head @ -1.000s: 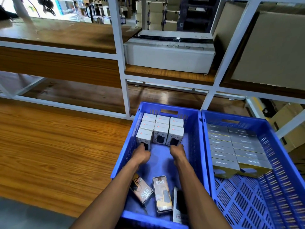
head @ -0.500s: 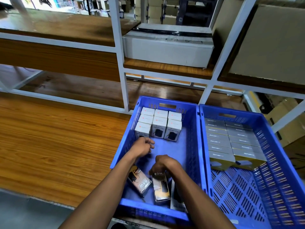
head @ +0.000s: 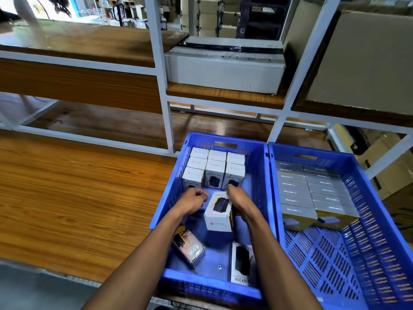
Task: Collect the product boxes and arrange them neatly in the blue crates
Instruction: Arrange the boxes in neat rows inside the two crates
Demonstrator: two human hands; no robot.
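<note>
Lifted since half a second ago, a white box point(head: 218, 212) now sits mid-frame between both hands: right hand point(head: 240, 201) grips its right side, left hand point(head: 193, 201) curls empty just left, above the left blue crate point(head: 260, 175) floor.

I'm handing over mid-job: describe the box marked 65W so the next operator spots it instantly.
Look in the left blue crate, the one with white boxes stood in rows at its far end. The 65W box lies flat near the front left corner, under the left forearm; alone there, it is dark and orange, with large "65W" lettering.
</note>
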